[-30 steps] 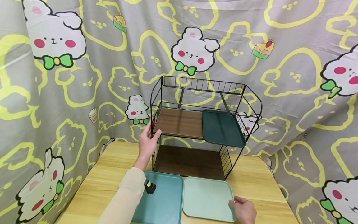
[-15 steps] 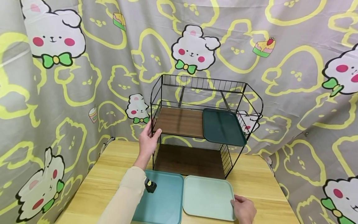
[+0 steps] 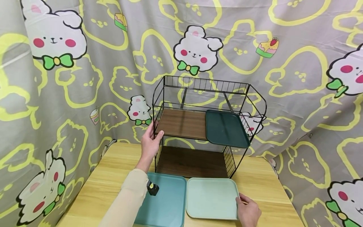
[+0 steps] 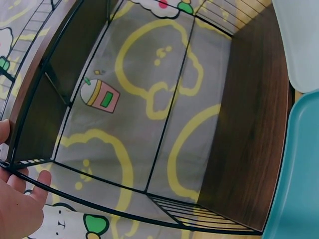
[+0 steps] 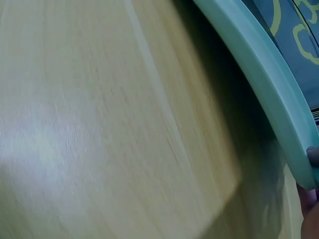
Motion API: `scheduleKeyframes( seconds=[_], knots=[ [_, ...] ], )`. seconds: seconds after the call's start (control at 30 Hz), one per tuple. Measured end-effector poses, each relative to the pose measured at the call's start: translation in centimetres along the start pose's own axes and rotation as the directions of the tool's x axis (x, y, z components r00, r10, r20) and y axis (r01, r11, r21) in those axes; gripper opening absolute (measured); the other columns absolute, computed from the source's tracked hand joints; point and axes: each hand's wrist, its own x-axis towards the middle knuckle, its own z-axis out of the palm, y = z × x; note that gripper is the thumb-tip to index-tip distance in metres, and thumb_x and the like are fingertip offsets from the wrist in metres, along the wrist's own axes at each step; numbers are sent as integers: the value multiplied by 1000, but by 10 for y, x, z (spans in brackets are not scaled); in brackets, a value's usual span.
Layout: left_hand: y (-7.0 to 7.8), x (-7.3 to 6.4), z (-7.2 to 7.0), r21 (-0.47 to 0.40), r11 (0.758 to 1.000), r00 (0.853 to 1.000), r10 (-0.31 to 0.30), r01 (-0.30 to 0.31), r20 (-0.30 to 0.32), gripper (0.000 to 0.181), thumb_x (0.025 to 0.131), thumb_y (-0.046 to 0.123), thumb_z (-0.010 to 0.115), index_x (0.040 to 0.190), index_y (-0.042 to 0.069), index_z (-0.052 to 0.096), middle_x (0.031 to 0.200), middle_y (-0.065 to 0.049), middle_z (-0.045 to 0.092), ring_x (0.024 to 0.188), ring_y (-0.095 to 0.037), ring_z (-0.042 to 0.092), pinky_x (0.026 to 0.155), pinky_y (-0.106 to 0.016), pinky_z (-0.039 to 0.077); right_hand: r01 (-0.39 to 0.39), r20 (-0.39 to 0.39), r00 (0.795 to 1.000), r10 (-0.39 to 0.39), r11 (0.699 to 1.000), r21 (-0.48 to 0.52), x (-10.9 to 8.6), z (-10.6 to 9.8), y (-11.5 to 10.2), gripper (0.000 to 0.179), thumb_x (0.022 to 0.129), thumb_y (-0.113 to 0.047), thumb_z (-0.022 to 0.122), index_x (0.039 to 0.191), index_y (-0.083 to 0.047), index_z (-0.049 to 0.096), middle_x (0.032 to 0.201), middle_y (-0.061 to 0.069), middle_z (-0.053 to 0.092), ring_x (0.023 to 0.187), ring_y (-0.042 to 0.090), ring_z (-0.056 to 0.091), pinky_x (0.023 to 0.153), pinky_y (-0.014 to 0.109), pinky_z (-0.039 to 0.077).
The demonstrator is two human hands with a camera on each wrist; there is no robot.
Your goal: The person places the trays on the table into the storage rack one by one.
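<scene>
My left hand (image 3: 150, 143) holds the left front post of a black wire rack (image 4: 92, 203), thumb in front and fingers behind. The rack has two brown wood-look shelves; a dark green tray (image 3: 227, 130) lies on the right part of the upper shelf (image 3: 184, 122) and juts past its front edge. At the table's front, my right hand (image 3: 248, 209) pinches the right edge of a pale green tray (image 3: 212, 198). In the right wrist view, that tray's rim (image 5: 269, 94) stands off the tabletop with a shadow under it. Most of the right hand is cut off there.
A larger teal tray (image 3: 170, 201) lies left of the pale one, partly behind my left sleeve (image 3: 124, 198). The lower shelf (image 3: 193, 162) is just behind both trays. A patterned curtain (image 3: 113, 56) surrounds the wooden table (image 3: 266, 186).
The pale green tray's right side has risen a little and its front edge has shifted away from me, with my right hand moving along. My left hand keeps its place on the rack.
</scene>
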Motion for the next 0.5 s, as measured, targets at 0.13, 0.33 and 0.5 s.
scheduleKeyframes(
  seconds=[0.13,0.33,0.5],
  knots=[
    [0,0,0,5,1000,1000,2,-2,-4,68,105,22,69,165,28,40,170,-6,41,157,-32,42,129,-49,36,23,29,999,-22,999,-34,2,-3,-3,27,95,-15,75,117,-1,80,102,20,81,97,44,72,82,51,50],
    [-2,0,-1,1,1000,1000,-2,2,0,67,105,23,69,165,29,40,170,-5,41,158,-30,41,129,-49,36,-11,72,997,14,999,-40,2,-7,-11,29,96,-15,72,121,0,78,100,20,81,111,51,64,92,59,48],
    [-1,0,-1,3,1000,1000,3,-3,-5,67,105,24,69,165,29,40,170,-7,41,157,-32,42,129,-50,36,-57,106,993,60,998,-38,2,-7,-12,29,96,-12,71,121,2,77,102,22,79,110,49,61,89,57,47]
  ],
)
